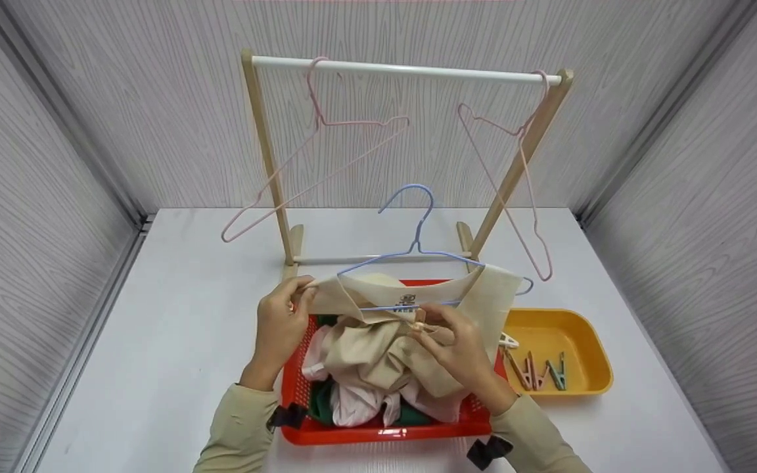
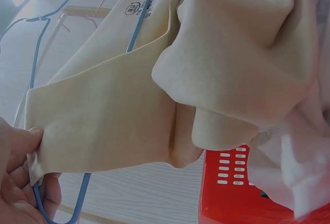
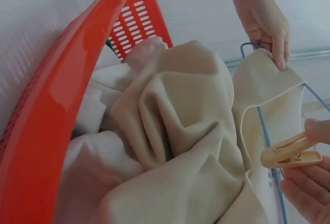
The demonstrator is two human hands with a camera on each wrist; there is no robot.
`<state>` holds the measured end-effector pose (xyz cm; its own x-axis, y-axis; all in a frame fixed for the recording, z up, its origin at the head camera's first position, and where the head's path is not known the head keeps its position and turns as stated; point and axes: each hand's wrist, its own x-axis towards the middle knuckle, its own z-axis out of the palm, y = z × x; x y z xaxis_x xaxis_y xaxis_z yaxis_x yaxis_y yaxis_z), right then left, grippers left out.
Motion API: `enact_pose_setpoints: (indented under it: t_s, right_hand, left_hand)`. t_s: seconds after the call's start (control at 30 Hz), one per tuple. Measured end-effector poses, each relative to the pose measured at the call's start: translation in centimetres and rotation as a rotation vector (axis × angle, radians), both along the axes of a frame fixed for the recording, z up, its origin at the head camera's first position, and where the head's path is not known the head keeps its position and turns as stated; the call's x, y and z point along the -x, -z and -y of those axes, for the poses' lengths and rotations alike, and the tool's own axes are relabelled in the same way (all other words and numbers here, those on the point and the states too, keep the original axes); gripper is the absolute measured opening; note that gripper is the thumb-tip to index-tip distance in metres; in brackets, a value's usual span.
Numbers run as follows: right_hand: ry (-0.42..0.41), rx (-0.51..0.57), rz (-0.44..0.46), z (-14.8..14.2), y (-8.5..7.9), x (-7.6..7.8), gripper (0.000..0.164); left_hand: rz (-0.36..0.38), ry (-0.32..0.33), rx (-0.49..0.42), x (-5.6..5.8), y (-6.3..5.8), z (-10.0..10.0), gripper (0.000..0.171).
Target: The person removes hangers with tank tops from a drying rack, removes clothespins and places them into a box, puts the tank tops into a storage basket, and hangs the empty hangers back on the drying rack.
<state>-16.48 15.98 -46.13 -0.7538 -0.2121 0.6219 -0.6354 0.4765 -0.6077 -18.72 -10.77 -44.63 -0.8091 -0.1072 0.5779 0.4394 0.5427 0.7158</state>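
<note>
A blue hanger [image 1: 420, 226] sits inside the shoulders of a cream top [image 1: 498, 295], its hook standing free above the neckline. My left hand [image 1: 281, 323] pinches the top's left shoulder, with thumb in front and fingers behind; the hanger's end pokes out below it in the left wrist view. Between right thumb and fingers, my right hand [image 1: 460, 345] holds a pale yellow clothespin [image 3: 291, 152]. The clothespin's nose overlaps the hanger's lower bar [image 3: 265, 131] beside the neckline. Dark print shows inside the neck. The top's lower part lies bunched below the hands.
Under the top stands a red basket [image 1: 385, 433] holding pink and green clothes. To its right, a yellow tray [image 1: 592, 348] contains several clothespins [image 1: 559, 371]. Behind, two pink hangers [image 1: 359, 123] [image 1: 536, 217] hang from the rack's white rail [image 1: 411, 67].
</note>
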Motion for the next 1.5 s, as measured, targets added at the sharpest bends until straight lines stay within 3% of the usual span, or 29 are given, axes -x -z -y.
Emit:
enact_pose_setpoints:
  t_s: [0.17, 0.47, 1.0, 1.33, 1.5]
  right_hand:
    - [0.033, 0.004, 0.007, -1.2, 0.2, 0.0, 0.035]
    - [0.12, 0.014, 0.117, -3.1, 0.5, -0.5, 0.036]
    - [0.218, 0.069, 0.07, -6.3, 0.5, -0.5, 0.036]
    - [0.267, 0.082, 0.109, -7.8, -0.3, -1.0, 0.034]
    - [0.29, 0.076, 0.105, -9.1, 0.1, -0.9, 0.036]
  left_hand:
    - [-0.003, -0.001, -0.006, 0.0, 0.2, 0.1, 0.011]
    - [0.004, -0.012, -0.014, 0.1, 0.2, 0.1, 0.011]
    - [-0.01, -0.017, -0.007, 0.3, 0.0, 0.1, 0.011]
    - [0.007, -0.017, -0.007, 0.2, 0.0, 0.1, 0.013]
    - [0.003, -0.014, -0.014, 0.2, 0.1, 0.2, 0.013]
